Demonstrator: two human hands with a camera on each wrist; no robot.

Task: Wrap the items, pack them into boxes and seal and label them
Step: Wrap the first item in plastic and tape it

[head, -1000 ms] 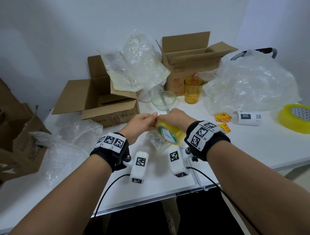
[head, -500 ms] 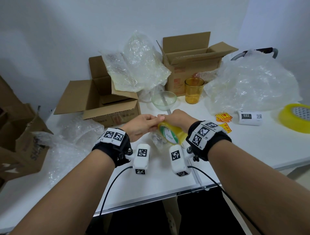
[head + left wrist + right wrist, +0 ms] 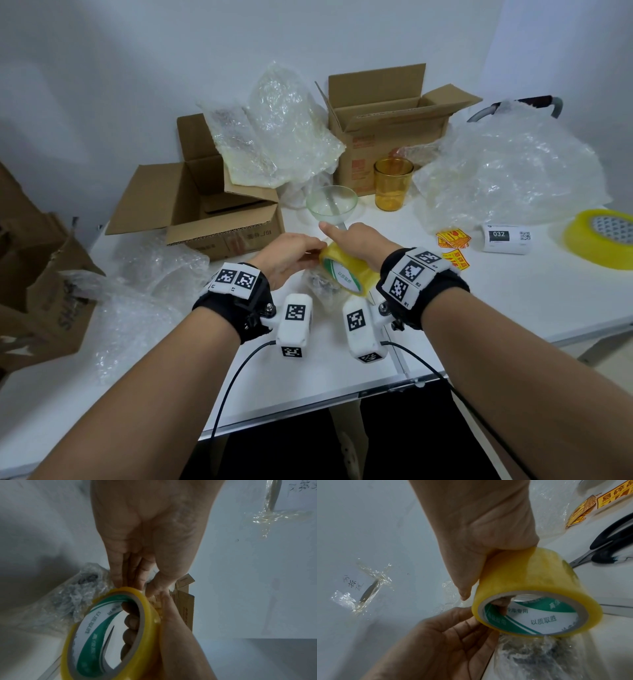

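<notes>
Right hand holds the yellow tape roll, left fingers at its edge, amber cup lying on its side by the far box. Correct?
Not quite: the amber cup stands upright, as the head view shows. The rest holds: right hand grips the tape roll, left hand fingers at its edge.
</notes>
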